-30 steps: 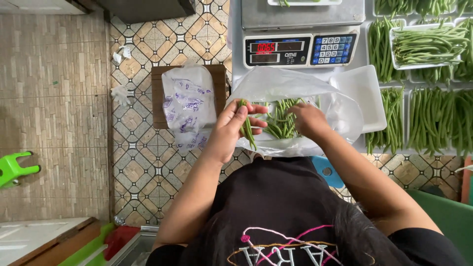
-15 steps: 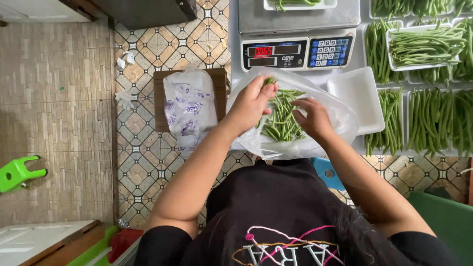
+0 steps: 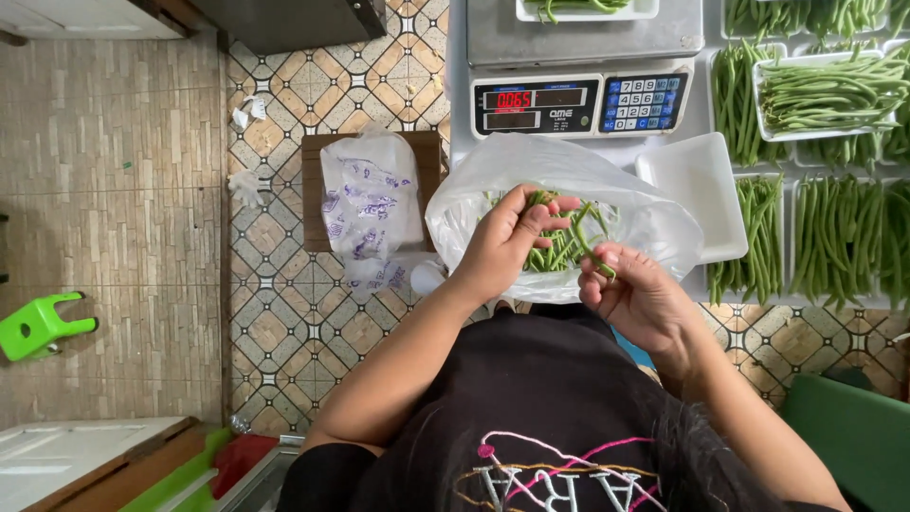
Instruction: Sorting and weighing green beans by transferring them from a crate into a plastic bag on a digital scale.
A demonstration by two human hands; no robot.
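Observation:
A clear plastic bag (image 3: 493, 180) full of green beans (image 3: 559, 248) lies open in front of me, below a digital scale (image 3: 578, 100). My left hand (image 3: 507, 242) reaches into the bag's mouth and pinches a few beans at its fingertips. Just to the right, my right hand (image 3: 635, 294) grips one green bean (image 3: 592, 251) that sticks up toward the left hand. An empty white foam tray (image 3: 697, 190) rests against the bag's right side.
White foam trays of green beans (image 3: 825, 90) fill the counter on the right, and another tray (image 3: 583, 9) sits on the scale. A wooden stool with a printed plastic bag (image 3: 370, 199) stands on the patterned tile floor. A green plastic stool (image 3: 38, 327) is at far left.
My left hand has dropped from the bag's upper rim into the beans and taken hold of a few. My right hand has shifted down and right, now holding a single bean.

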